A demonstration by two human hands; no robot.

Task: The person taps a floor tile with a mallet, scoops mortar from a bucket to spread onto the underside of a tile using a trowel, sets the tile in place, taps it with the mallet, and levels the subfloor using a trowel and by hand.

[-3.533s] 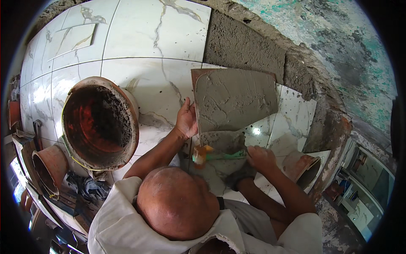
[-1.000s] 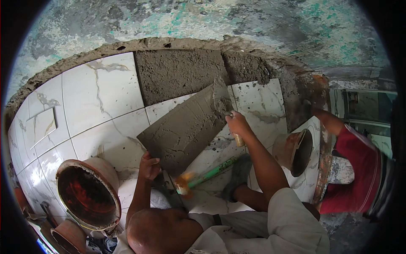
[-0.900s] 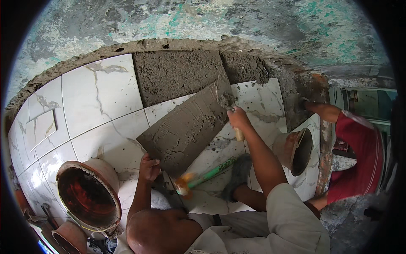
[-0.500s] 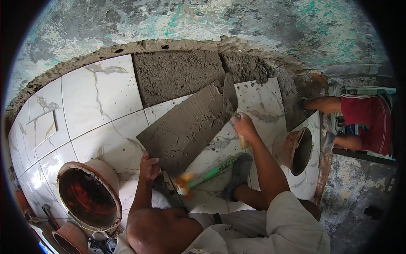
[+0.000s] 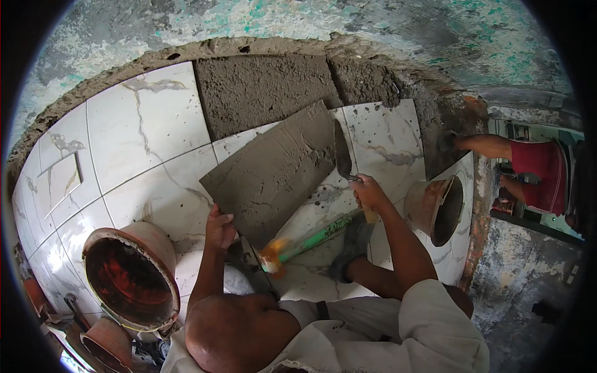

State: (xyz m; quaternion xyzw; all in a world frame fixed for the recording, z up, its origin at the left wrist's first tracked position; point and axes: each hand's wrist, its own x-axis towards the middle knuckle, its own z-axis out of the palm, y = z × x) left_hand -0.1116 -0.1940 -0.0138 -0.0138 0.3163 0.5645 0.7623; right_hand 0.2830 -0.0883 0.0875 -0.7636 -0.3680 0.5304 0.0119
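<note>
A rectangular tile [image 5: 267,174], its upper face coated in grey mortar, tilts over the laid floor. My left hand [image 5: 221,229] grips its near left corner, thumb on the coated face. In my right hand [image 5: 369,193] is a trowel [image 5: 342,152] with a wooden handle, its blade along the tile's right edge. Beyond the tile lies a rectangular bed of mortar [image 5: 264,87], between a white marbled floor tile [image 5: 146,124] and rougher mortar on the right. A green-handled mallet [image 5: 311,241] with an orange head rests beside my leg, under the tile's near corner.
A large bucket [image 5: 130,276] stands at the left, with a smaller one [image 5: 107,345] behind it. Another bucket [image 5: 433,211] is on the right. A cut tile piece [image 5: 59,184] lies far left. Someone in red shorts [image 5: 540,174] stands at the doorway. A weathered wall [image 5: 280,22] bounds the far side.
The trowel has come down and toward me along the tile's right edge. The mortar on the tile looks smoother. The person in red shorts has shifted a leg.
</note>
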